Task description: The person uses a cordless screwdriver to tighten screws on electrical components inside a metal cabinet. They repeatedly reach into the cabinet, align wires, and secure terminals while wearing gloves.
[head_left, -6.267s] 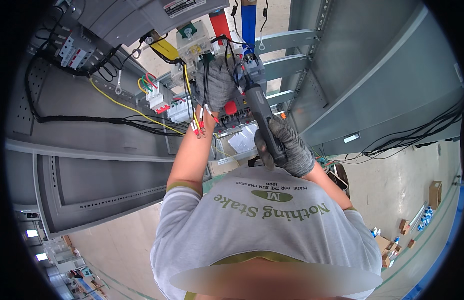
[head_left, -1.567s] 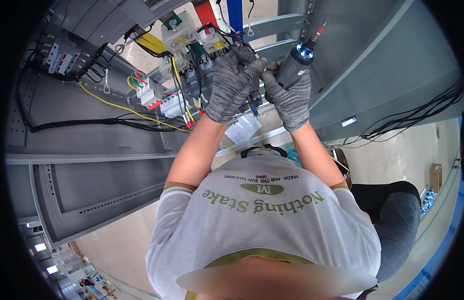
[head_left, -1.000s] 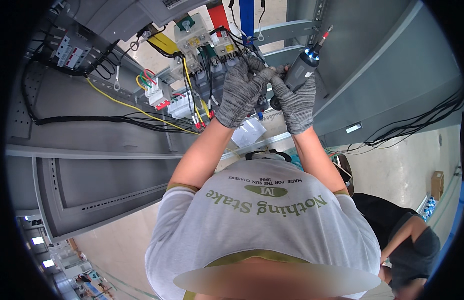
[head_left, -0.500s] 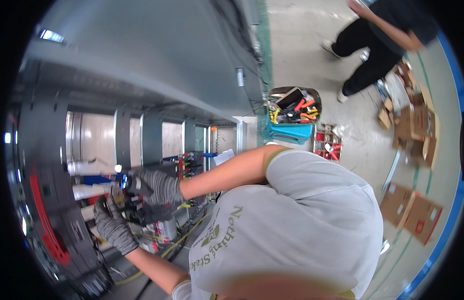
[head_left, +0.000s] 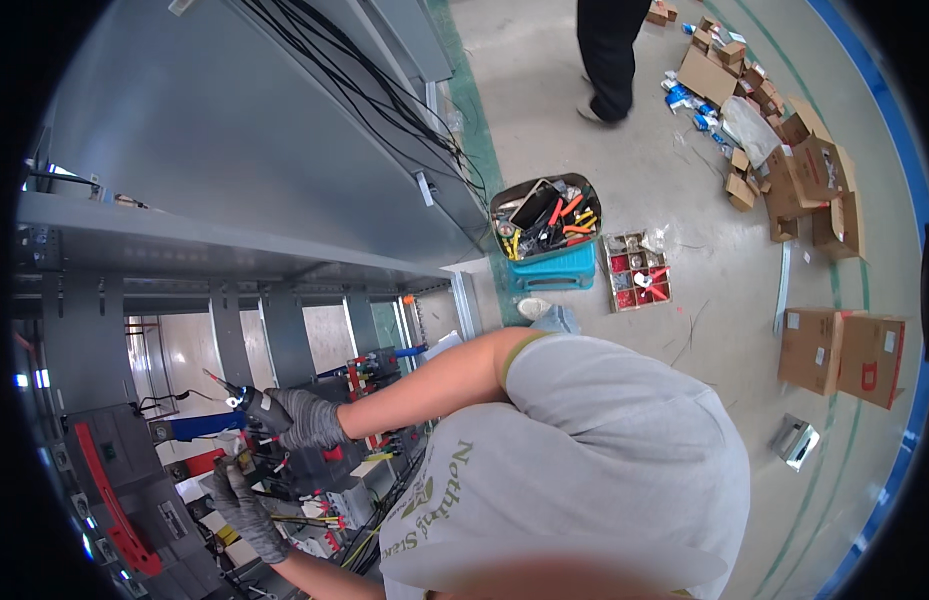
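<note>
My right hand (head_left: pixel 312 418), in a grey knitted glove, is closed round a dark cordless driver (head_left: pixel 264 410). A small lamp glows at the driver's head, and a thin bit with a reddish part points up and left. Just below it, my gloved left hand (head_left: pixel 246 512) has its fingers bent together beside a red bar (head_left: pixel 204 462); whatever lies between the fingertips is too small to make out. A blue bar (head_left: pixel 206 426) runs near the driver. Both hands are inside a grey metal cabinet frame (head_left: pixel 282 335) among wires and components.
A large dark switch unit (head_left: pixel 114 480) with a red strip stands left of my hands. Behind are a tool tub (head_left: pixel 546 222) on a turquoise stool (head_left: pixel 554 270), a parts box (head_left: pixel 636 272), cardboard boxes (head_left: pixel 810 350) and a person's dark-trousered leg (head_left: pixel 609 60). Black cables (head_left: pixel 359 85) hang on a panel.
My view has shifted, so the stool and boxes sit differently in the picture. The driver stays in my right hand, its bit now showing clearly. The other person has moved farther off.
</note>
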Demonstrator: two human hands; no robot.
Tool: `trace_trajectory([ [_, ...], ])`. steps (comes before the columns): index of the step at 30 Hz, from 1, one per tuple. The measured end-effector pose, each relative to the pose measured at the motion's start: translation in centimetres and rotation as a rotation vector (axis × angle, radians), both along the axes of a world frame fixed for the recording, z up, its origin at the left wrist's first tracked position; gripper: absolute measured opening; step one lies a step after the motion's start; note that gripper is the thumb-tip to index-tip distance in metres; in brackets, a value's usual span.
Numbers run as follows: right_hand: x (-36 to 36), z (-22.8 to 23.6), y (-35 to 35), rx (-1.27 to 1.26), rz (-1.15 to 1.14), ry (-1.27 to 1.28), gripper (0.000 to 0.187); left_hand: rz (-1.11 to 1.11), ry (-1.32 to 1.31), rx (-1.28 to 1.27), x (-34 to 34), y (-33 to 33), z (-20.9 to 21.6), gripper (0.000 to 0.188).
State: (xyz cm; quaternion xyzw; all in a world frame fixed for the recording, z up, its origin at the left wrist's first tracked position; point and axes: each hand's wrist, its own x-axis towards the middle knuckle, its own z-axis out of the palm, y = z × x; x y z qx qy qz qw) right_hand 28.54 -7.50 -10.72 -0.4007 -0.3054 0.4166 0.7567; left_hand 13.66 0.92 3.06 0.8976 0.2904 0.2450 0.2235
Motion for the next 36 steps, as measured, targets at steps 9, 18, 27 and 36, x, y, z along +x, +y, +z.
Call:
trace_trajectory([
  [9, -0.4, 0.4, -0.4, -0.009, -0.096, -0.127, 0.069, 0.191, 0.279, 0.204, -2.4, -4.4, -0.9, 0.035],
  [18, 0.4, 1.5, -0.8, 0.005, -0.094, -0.105, 0.064, 0.462, -0.172, 0.169, -2.4, -1.9, -3.8, 0.047],
  [27, 0.4, 1.9, -1.1, -0.018, 0.008, -0.245, 0.077, 0.668, -0.258, -0.03, -1.1, -2.1, -4.7, 0.038],
  [36, 2.2, 3.0, -1.2, -0.174, 0.01, -0.368, 0.057, 0.696, -0.128, 0.2, 0.7, -6.3, -4.1, 0.044],
])
